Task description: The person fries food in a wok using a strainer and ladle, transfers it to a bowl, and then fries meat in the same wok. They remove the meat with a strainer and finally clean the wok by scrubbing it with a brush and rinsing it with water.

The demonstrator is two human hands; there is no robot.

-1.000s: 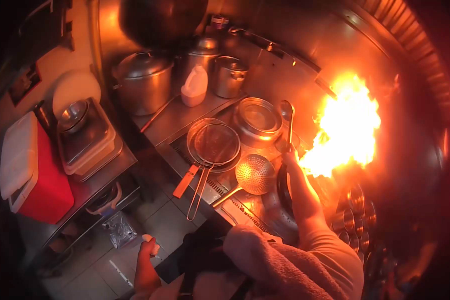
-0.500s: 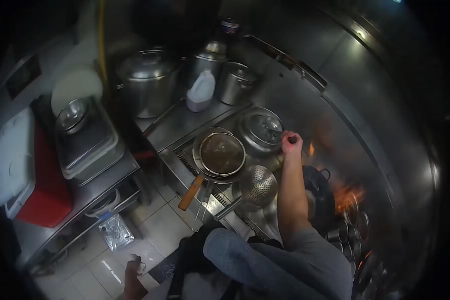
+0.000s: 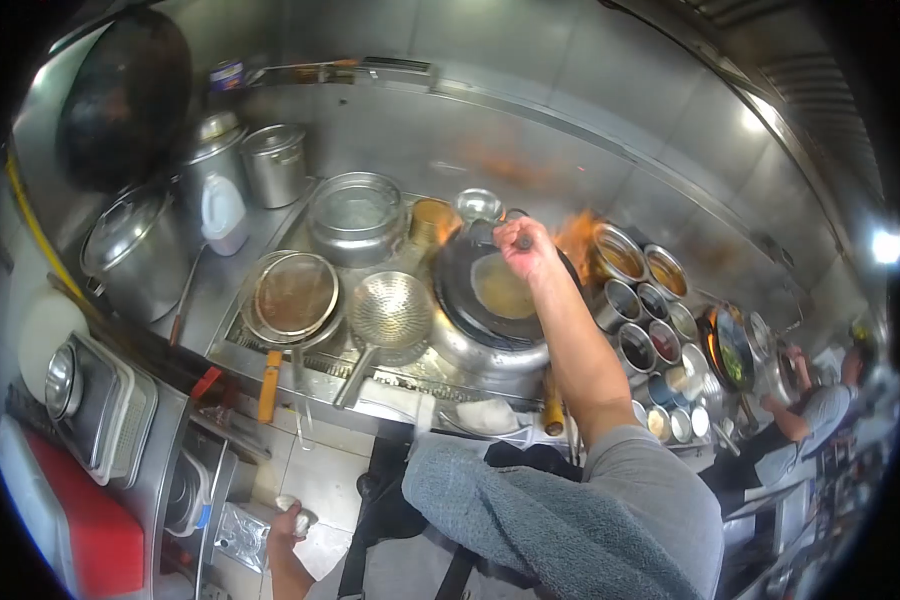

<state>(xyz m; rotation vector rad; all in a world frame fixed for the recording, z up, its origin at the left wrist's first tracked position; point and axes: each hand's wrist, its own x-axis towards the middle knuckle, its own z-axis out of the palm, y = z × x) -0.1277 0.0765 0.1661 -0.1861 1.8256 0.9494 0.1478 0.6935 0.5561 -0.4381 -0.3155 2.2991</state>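
Observation:
My right hand (image 3: pixel 525 248) is closed around a dark-ended handle (image 3: pixel 524 242), seen end-on; its working end cannot be made out. Beneath it sits a dark wok (image 3: pixel 458 305) with pale yellowish liquid (image 3: pixel 505 288) in the middle. Flames (image 3: pixel 575 238) rise behind the wok. To its left lie a perforated metal strainer (image 3: pixel 391 308) and a round pot of water (image 3: pixel 355 215). Low at the left, my left hand (image 3: pixel 288 522) is closed on a crumpled white cloth (image 3: pixel 292 506), away from the stove.
A wooden-handled sieve (image 3: pixel 295 298) rests over a vessel at the stove's left. Several sauce containers (image 3: pixel 662 340) stand on the right. A co-worker (image 3: pixel 805 415) is farther right beside another flaming wok (image 3: pixel 732 355). A red cooler (image 3: pixel 95 525) sits at lower left.
The view has swung right and brightened, bringing the sauce containers and co-worker into sight. My right hand has moved from beside the water pot to over the wok. My left still grips the cloth.

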